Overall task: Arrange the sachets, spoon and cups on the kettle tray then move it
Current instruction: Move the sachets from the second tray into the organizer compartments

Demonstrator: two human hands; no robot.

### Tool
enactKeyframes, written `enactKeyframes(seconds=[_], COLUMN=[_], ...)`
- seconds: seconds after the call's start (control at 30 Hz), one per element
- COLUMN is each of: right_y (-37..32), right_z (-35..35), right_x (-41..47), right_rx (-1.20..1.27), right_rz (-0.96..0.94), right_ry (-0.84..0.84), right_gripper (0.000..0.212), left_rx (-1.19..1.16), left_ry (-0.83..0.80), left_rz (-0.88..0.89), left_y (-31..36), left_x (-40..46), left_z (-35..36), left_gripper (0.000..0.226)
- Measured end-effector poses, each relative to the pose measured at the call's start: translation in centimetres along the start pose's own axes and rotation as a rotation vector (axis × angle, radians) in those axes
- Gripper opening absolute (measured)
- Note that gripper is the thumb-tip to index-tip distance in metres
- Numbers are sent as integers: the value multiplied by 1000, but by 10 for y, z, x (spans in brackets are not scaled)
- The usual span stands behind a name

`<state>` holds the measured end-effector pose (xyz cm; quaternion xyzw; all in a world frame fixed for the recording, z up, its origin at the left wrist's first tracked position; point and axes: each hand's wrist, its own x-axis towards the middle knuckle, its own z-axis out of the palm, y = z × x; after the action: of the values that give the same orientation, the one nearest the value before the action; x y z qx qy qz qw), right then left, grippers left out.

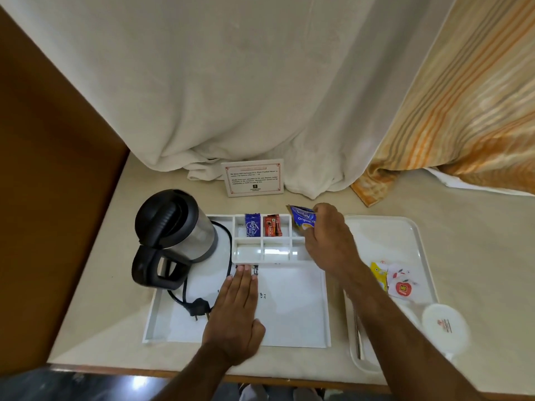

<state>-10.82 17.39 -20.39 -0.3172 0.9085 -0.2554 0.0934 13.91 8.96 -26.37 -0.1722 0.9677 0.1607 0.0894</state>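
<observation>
A white kettle tray lies on the table with a black and steel kettle at its left. Its far compartments hold a blue sachet and a red sachet. My right hand pinches a blue tea sachet above the far right compartment. My left hand rests flat, palm down, on the tray's open floor. On a second white tray to the right lie a yellow sachet, white sugar sachets, a metal spoon and a white cup.
The kettle's black cord and plug lie on the kettle tray near my left hand. A framed notice card stands behind it. White and striped orange curtains hang down to the table at the back. A brown wall panel borders the left.
</observation>
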Motion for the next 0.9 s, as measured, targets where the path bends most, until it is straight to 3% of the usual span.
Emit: enactKeyframes(seconds=[0.1,0.3,0.47,0.7,0.83,0.9], right_y=[3,-5,-13,-21,-21,-15], right_z=[-3,-3,0,1,3,4], right_x=[-2,-11,-10,-8,-6,-5], right_rx=[17,169,192,-240,-309,-354], right_rz=[52,208,261,81,-3,-12], right_ry=[-11,179,222,99,154,80], right_gripper=[32,16,10,12,21,25], left_rx=[-2,2,34,36,39,44], left_ry=[7,5,-4,10,6,9], left_rz=[4,-14,-36,-13,-27,-26], left_y=[0,2,3,3,2,2], left_x=[0,0,1,-1,0,1], left_z=[0,0,-1,-2,0,1], left_gripper=[89,88,88,85,85,86])
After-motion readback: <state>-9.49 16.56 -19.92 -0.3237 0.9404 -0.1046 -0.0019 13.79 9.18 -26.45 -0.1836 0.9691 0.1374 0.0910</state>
